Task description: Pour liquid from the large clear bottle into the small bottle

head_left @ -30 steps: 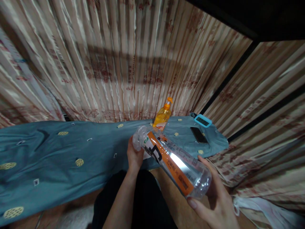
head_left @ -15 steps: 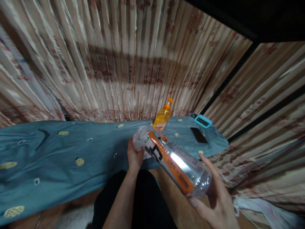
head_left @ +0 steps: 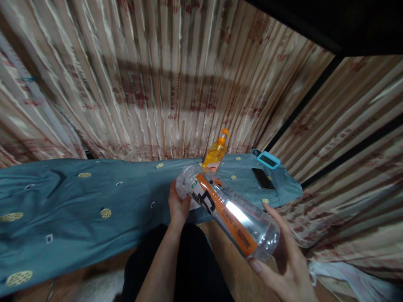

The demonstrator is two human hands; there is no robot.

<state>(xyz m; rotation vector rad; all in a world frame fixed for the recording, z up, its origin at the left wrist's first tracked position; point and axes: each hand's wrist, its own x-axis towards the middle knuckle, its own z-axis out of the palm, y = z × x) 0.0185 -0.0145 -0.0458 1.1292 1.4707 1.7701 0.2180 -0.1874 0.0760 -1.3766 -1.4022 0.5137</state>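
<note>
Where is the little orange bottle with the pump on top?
In the head view, the small orange plastic pump bottle stands upright on the teal patterned cloth, against the striped curtain, just behind the clear plastic bottle with an orange label and left of the black phone.

The blue cloth [head_left: 78, 209] lies bare along its whole left stretch and out to its near edge, wide room for a hand. Toward its far right corner the way is crowded: an orange pump bottle [head_left: 215, 154] stands upright at the far edge against the curtain [head_left: 151, 84], with a black phone [head_left: 263, 178] and a blue-framed device [head_left: 268, 159] lying close together. The clear bottle [head_left: 226, 209], held slantwise between left hand [head_left: 178, 206] and right hand [head_left: 283, 264], bars the near right approach.
</note>
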